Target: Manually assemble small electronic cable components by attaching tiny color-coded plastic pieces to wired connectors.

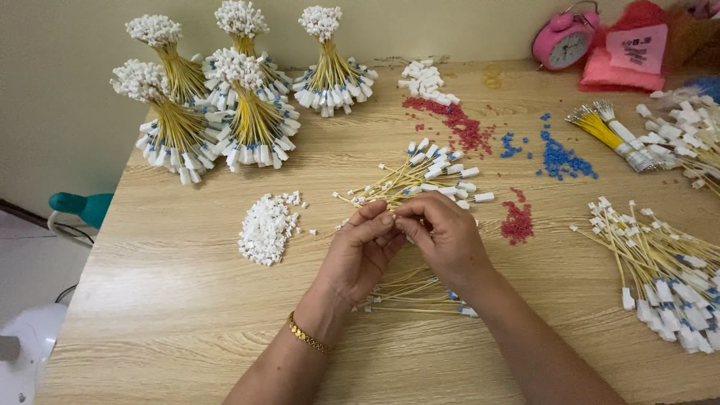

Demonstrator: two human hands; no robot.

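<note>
Yellow wire (390,218), pinched between left hand (365,251) and right hand (444,238), apparently one strand

A thin yellow wire (390,219) is pinched between the fingertips of both hands above the counter, mostly hidden. Under the wrists lies a small flat bundle of yellow wires (416,294) with white end caps, lengthwise left to right.

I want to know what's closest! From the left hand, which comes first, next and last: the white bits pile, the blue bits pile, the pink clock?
1. White bits pile, just left of the left hand.
2. Blue bits pile, up to the right.
3. Pink clock, at the table's far right edge.
</note>
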